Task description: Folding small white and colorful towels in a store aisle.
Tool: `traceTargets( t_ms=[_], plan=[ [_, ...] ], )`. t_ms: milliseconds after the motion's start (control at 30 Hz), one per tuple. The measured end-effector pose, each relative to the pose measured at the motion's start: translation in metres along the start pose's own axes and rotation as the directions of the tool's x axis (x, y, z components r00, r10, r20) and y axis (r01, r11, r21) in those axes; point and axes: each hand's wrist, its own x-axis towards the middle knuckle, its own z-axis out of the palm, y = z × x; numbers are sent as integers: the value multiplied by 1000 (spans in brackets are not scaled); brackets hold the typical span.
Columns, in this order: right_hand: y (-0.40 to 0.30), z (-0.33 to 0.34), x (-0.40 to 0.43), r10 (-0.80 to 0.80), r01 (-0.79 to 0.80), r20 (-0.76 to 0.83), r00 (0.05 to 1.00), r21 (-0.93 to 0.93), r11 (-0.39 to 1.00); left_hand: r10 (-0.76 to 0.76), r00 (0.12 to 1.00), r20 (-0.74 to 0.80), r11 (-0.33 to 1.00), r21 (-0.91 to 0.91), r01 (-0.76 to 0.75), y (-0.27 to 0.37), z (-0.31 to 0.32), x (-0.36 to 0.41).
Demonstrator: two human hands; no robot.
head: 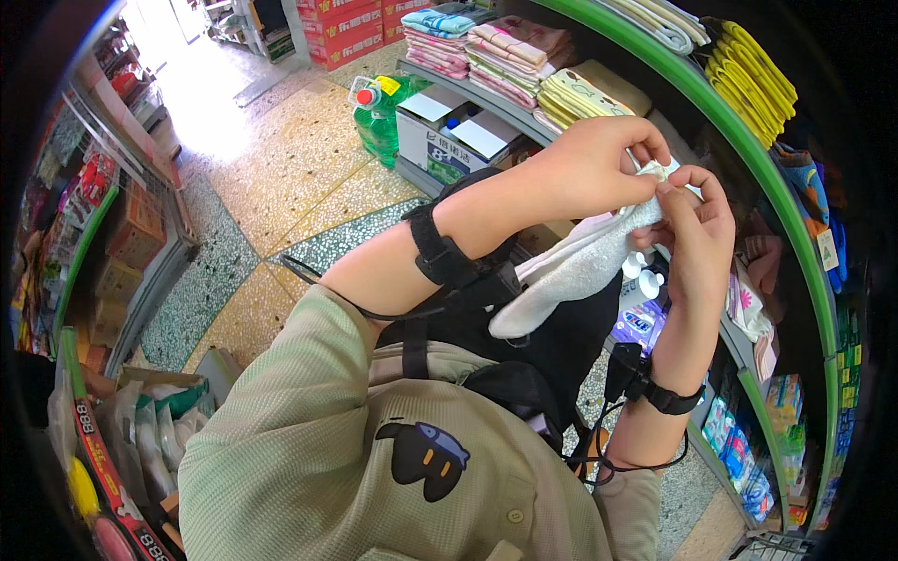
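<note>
A white terry cloth point(582, 270) hangs from my fingers over the dark fabric at my lap, in front of the shelves. It is long and folded, with a rounded lower end; whether it is a sock or a small towel I cannot tell. My left hand point(617, 161) pinches its bunched upper end between thumb and fingers. Just beside it, my right hand point(694, 217) grips the same end, thumb and index fingertip almost meeting the left fingertips. The fingers partly hide the gathered part of the cloth.
Folded towels point(512, 56) lie in stacks on the shelf beyond my hands. Below stand an opened carton point(449, 137) and a green liquid jug point(382, 119). A curved green shelf edge point(758, 140) passes close to my right hand. Red cartons point(344, 31) stand farther off.
</note>
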Motion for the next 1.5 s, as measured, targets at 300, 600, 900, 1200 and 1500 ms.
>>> traceTargets(
  t_ms=[300,600,900,1200,1500],
  plan=[
    [-5,1,-6,5,-4,-34,999,27,1000,62,996,56,990,120,-69,3,0,-5],
    [13,-22,0,-178,176,127,976,31,984,149,989,21,975,161,-150,-1,-21,-7],
    [40,-34,0,-216,306,232,948,-491,815,73,997,-27,986,-147,-76,8,-56,-20],
    [34,-37,11,-261,404,319,911,-562,722,135,989,-65,986,-92,-140,14,-70,-23],
    [-20,-48,11,-307,343,161,938,-301,890,124,984,-130,990,-47,-131,8,-72,-21]
  ],
)
